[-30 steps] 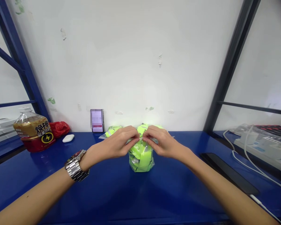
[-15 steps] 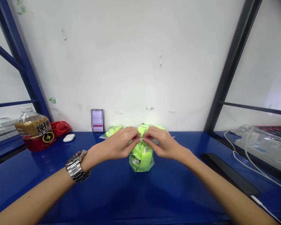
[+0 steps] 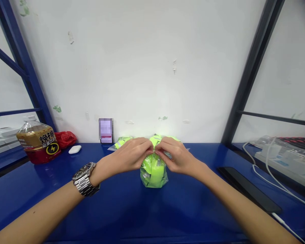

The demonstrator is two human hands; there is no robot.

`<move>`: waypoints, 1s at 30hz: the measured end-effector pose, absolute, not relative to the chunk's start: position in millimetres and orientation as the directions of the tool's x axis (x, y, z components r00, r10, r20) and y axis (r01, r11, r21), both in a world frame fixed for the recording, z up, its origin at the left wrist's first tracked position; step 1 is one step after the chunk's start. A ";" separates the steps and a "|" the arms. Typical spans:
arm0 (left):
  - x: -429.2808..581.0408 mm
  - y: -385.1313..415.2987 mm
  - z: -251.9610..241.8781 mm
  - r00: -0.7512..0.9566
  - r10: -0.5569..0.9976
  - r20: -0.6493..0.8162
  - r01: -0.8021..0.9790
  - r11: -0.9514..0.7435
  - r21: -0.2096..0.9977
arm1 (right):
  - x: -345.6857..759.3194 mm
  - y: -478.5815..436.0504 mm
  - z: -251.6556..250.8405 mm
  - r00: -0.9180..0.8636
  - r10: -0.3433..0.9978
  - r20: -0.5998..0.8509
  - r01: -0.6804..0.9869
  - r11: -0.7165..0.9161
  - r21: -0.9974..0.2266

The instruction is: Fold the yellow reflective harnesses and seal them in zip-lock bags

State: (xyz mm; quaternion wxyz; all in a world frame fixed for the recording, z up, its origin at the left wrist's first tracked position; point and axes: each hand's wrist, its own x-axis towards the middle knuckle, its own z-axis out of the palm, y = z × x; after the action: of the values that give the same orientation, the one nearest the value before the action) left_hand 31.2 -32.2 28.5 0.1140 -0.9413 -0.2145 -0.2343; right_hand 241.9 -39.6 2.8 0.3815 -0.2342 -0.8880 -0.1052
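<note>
A clear plastic bag with folded neon-yellow reflective fabric inside stands on the blue table, in front of me. My left hand pinches the bag's top edge between thumb and fingers. Close beside it, my right hand pinches the same edge, and the fingertips of both hands nearly meet. Behind my hands lie more neon-yellow bagged bundles, partly hidden by the fingers. A metal watch is on my left wrist.
To the left are a large drink bottle, a red plastic bag and a white earbud case. A phone leans on the wall. At right lie a black phone, white cables and a power strip.
My hands have drawn slightly closer together along the bag's top edge, the left one shifting a little to the right. The bag has hardly moved.
</note>
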 end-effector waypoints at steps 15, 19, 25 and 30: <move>25.1 -23.5 14.9 0.766 0.366 0.528 0.539 -0.813 -0.219 | 242.5 -34.3 -11.0 -0.407 0.438 0.802 0.661 0.747 -0.072; 12.6 -18.7 15.1 0.724 0.382 0.574 0.519 -0.850 -0.088 | 249.4 -32.7 -12.1 -0.414 0.438 0.798 0.636 0.766 -0.090; 5.3 -24.4 11.9 0.719 0.378 0.583 0.524 -0.846 -0.098 | 250.2 -44.2 -0.2 -0.443 0.508 0.738 0.646 0.752 -0.130; 22.5 -35.2 15.6 0.721 0.248 0.647 0.429 -0.893 -0.137 | 242.2 -53.9 19.5 -0.575 0.640 0.510 0.665 0.729 -0.165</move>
State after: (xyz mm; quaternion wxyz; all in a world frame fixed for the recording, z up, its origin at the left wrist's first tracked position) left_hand 22.5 -35.2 15.6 0.1401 -0.9171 -0.1845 -0.3244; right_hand 242.2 -53.9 19.5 0.2781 -0.3677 -0.8871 -0.0221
